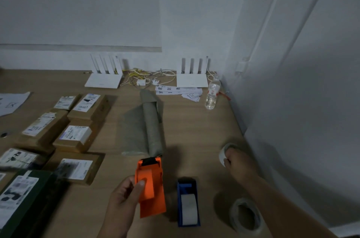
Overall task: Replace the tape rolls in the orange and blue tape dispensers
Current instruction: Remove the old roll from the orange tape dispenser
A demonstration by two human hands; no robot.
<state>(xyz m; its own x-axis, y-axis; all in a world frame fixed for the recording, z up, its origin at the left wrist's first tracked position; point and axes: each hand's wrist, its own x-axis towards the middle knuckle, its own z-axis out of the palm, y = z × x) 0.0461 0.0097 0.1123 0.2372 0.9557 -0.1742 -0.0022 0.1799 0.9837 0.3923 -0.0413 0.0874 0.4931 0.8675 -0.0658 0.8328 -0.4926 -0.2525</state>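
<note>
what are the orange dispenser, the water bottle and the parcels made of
Orange dispenser: likely hard plastic, with uniform colour and flat moulded faces. Water bottle: clear plastic by the look, since liquid shows through. Parcels: brown cardboard, matte, with white paper labels stuck on.

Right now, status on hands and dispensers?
Left hand grips orange dispenser. Right hand holds small tape roll. Blue dispenser on table, roll loaded. Nothing in the way.
</note>
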